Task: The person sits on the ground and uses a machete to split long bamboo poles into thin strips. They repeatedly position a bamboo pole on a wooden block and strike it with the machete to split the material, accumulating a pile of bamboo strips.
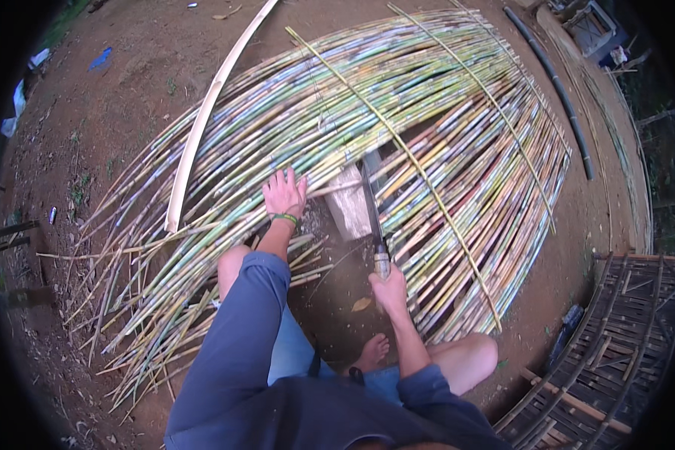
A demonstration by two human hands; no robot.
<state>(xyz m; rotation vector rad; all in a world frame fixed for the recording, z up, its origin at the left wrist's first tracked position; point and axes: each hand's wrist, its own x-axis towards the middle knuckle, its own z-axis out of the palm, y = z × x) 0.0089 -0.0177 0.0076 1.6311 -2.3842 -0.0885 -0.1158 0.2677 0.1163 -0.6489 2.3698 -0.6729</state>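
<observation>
Left edge — a pale split bamboo slat point(202, 112) lies across the fanned spread of thin bamboo canes point(292, 120) on bare dirt. Left hand point(284, 193), green band at the wrist, rests flat on the canes, fingers spread wide, gripping nothing. Just right of it a pale wooden block point(350, 202) sits among the canes. Right hand point(389, 290) is closed around the handle of a long knife point(373, 206) — blade lying over the block's right edge. Far right, a woven bamboo panel point(622, 330).

A long black pipe point(559, 90) lies on the bare dirt ground point(127, 90); well below it stands a woven bamboo frame point(622, 330) (dark slats), with blue litter point(101, 57) far left of the pipe.
</observation>
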